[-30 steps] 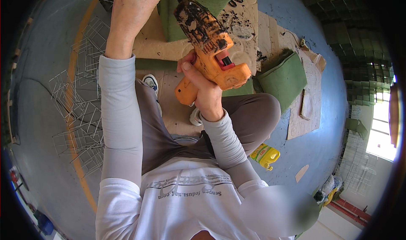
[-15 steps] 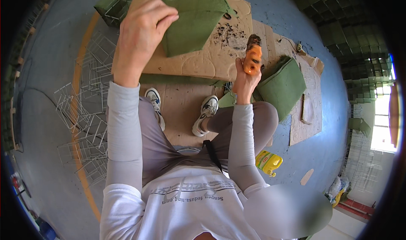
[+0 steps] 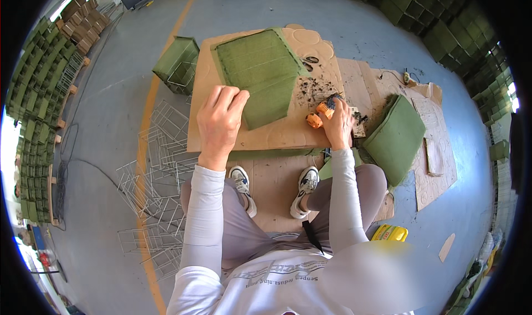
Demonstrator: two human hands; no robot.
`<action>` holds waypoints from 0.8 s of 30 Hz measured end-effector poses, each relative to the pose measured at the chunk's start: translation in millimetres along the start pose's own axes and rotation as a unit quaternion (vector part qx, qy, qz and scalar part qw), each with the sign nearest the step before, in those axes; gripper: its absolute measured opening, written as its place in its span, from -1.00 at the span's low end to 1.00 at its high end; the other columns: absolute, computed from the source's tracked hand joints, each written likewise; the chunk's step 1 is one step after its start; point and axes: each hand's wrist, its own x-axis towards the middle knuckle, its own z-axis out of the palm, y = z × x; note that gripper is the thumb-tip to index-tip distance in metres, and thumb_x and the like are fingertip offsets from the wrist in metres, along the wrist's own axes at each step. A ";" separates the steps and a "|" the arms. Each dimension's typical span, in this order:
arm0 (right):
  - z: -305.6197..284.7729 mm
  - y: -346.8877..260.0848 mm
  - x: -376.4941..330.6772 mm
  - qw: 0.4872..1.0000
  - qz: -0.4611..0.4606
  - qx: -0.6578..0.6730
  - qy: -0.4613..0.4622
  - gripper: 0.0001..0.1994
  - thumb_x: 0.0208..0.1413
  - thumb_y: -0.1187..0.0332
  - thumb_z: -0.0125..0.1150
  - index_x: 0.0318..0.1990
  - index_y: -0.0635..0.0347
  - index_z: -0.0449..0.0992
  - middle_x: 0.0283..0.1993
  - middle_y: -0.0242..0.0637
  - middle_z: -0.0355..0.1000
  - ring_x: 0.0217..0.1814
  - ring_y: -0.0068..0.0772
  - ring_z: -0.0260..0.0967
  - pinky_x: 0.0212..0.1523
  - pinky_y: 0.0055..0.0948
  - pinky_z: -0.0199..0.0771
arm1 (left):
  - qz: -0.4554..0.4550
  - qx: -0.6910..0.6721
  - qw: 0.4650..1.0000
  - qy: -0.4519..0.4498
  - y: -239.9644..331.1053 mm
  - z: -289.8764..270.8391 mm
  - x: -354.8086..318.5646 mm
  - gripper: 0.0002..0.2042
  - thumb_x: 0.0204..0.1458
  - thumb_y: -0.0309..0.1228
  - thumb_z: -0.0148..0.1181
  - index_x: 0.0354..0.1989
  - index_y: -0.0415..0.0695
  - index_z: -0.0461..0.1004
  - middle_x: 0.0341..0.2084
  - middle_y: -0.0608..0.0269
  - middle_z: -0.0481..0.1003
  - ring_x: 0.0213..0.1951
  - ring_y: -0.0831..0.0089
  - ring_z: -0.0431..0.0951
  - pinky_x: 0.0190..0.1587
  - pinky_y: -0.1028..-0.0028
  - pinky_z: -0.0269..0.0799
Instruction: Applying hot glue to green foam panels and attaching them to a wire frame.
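Note:
My left hand (image 3: 220, 125) is raised over the near left part of the cardboard-topped work surface (image 3: 205, 118). Its fingers are pinched together, and whatever they hold is too small to make out. Beyond and beside it lies a green fabric box piece (image 3: 260, 62) with a wire frame showing through and a flap folded toward me. My right hand (image 3: 339, 125) is low at the right side of the cardboard, closed on an orange hand tool (image 3: 315, 120) with a dark, grimy end. Its fingers hide part of the tool. Black crumbs (image 3: 316, 87) are scattered beside it.
Green fabric panels (image 3: 396, 140) are stacked right of my knee. Wire frames (image 3: 160, 176) are heaped on the floor at left, near a green box (image 3: 178, 64). A yellow container (image 3: 390, 233) stands by my right leg. Green boxes (image 3: 443, 21) are piled at far right.
My right hand has lowered the orange tool from the air to the cardboard, its orange end now pointing left. My left hand stays pinched above the surface. The view has tilted up, showing more floor.

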 end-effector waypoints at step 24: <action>-50.3 -100.7 22.2 0.647 0.154 0.691 -0.283 -0.74 0.14 0.16 0.10 -0.35 0.20 0.47 -0.43 -0.43 0.44 -0.47 -0.68 0.30 -0.44 -0.68 0.26 | -0.529 -0.512 0.676 -0.033 38.2 7.7 -13.8 -0.65 0.02 -0.11 0.20 -0.42 -0.23 0.54 -0.68 0.37 0.43 -0.68 0.73 0.32 -0.66 0.73 0.12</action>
